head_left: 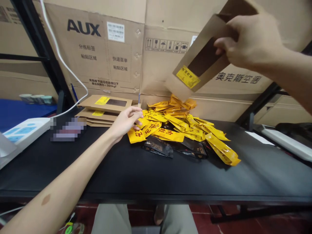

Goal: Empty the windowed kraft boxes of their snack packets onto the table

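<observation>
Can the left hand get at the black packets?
Probably yes: the left hand is beside the yellow packets, and the black packets lie mostly uncovered at the pile's near edge, with nothing between.

AUX carton (117, 61) behind black table (122, 175); white cable (69, 69) left.

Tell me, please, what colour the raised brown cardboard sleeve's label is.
The label is bright yellow; head view.
</observation>
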`<state>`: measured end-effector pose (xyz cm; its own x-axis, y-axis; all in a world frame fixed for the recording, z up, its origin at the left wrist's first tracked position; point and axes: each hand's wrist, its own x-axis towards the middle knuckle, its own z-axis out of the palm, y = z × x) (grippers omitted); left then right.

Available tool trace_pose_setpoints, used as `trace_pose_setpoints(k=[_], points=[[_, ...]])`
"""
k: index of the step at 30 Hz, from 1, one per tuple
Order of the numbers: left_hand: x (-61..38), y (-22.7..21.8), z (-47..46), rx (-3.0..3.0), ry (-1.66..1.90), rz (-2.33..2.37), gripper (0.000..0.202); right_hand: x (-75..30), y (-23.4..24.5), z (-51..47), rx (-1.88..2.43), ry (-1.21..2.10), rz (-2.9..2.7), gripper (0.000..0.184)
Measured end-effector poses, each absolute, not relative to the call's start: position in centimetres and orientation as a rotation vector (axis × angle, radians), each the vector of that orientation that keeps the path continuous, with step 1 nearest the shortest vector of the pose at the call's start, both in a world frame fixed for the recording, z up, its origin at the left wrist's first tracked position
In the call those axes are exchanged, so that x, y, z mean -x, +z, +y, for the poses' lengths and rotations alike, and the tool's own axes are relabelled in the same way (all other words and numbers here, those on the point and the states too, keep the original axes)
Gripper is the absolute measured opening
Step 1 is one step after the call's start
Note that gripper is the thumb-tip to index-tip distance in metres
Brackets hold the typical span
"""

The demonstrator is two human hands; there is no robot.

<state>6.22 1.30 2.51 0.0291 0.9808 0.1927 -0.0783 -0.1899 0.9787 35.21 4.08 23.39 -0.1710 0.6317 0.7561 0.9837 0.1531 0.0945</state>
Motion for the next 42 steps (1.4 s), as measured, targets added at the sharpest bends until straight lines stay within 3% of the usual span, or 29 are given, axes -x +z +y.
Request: trace_pose_setpoints(k=[8,12,17,21,25,31,34,39,42], points=[[-6.2,2.2,1.4,-1.319,1.346,1.013,0.013,-34.7,21.9,2.7,1.357,-0.647,-1.723,0.048],[-6.3,2.1,1.4,-1.329,1.348,0.991,0.017,-33.7,19.4,2.9,1.130,-0.475,-1.631,0.028],[-6.5,2.6,0.9,-1.242,1.487,0.764,0.044,-31.2,13.1,3.8,0.876,-0.034,-1.566,0.014],[-5.9,2.9,1.0,-1.137,1.560,0.645,0.041,-28.9,6.6,3.9,0.818,0.163,-1.546,0.036],[-5.1,2.6,1.6,-1.108,1.518,0.740,0.032,-28.3,2.4,3.5,0.889,0.210,-1.431,0.044],[-5.1,2.6,1.7,-1.162,1.554,0.735,0.031,-30.0,1.2,2.9,1.046,0.015,-1.462,0.049],[-5.0,2.8,1.7,-1.161,1.617,0.695,0.033,-30.1,1.0,2.8,1.025,0.085,-1.484,0.046],[-4.8,2.8,2.0,-1.147,1.619,0.665,0.033,-30.0,-0.2,3.5,1.005,0.192,-1.472,0.077],[-4.8,2.7,2.0,-1.126,1.621,0.659,0.026,-30.4,-1.0,4.3,1.001,0.114,-1.523,0.086]])
